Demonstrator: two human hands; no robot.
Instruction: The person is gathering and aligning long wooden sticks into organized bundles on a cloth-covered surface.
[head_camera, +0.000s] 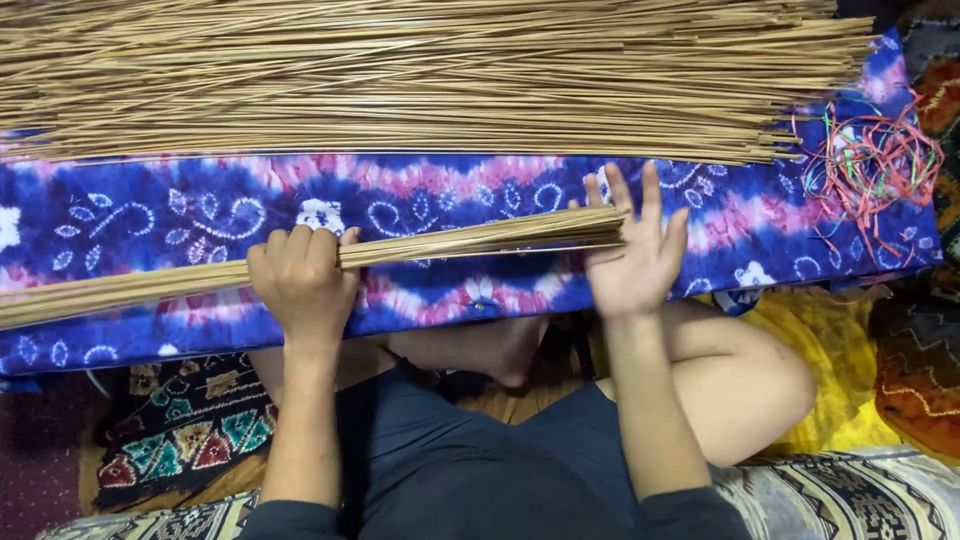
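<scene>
While our left hand clenches the thin stick bundle over the blue tie-dye cloth, our right hand is open, palm flat against the bundle's right ends, squaring them. Next likely needs tying; strings lie far right, beside the big stick pile.
</scene>
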